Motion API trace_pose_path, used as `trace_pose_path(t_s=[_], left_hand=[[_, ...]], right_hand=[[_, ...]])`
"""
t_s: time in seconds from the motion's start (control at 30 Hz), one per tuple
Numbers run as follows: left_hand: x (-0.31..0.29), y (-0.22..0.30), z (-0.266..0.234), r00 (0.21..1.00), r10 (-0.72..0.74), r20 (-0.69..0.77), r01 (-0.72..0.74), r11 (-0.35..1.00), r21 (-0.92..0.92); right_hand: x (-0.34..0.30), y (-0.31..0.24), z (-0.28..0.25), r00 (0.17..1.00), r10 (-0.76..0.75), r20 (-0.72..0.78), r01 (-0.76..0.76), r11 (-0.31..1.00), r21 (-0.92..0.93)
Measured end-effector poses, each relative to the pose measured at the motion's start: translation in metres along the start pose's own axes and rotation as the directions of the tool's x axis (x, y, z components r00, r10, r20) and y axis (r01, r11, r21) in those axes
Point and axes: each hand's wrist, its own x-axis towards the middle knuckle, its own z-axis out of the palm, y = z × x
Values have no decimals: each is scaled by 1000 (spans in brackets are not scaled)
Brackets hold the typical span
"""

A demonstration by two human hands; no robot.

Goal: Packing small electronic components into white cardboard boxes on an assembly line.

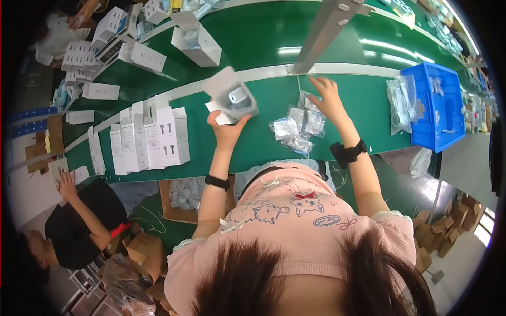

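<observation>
My left hand (228, 131) grips a white carton (221, 87) by its lower edge, with thumb and fingers on either side. The carton's flap stands up, and a light-coloured device (239, 98) with a pale rounded frame shows inside. Over the green bench my right hand (328, 100) hovers with its fingers apart, holding nothing that I can see. Just beside its thumb lies a small pile of clear plastic bags (298, 126) with white items in them; whether the thumb touches the top bag I cannot tell.
Several white cartons (150, 139) stand in a row at the left. A blue bin (440, 108) with bagged parts (401, 105) beside it is at the right. A metal post (321, 37) rises beyond my right hand. Another open carton (196, 45) sits on the far belt; a co-worker (79, 221) is at the left.
</observation>
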Motion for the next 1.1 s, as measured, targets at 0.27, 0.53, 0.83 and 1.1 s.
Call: trace_pose_path(t_s=[0.27,0.53,0.83,1.1], left_hand=[[49,66,-31,983,37,179,-65,986,154],[57,64,-40,926,-378,-19,378,920,105],[62,51,-41,925,-378,-49,378,926,1],[70,33,-60,869,-471,148,483,874,-52]], right_hand=[[-39,58,27,950,178,255,-157,982,-104],[15,-112,-6,957,59,-283,216,506,835],[45,-154,44,713,-691,-117,701,704,111],[48,-155,29,762,-635,125,628,772,94]])
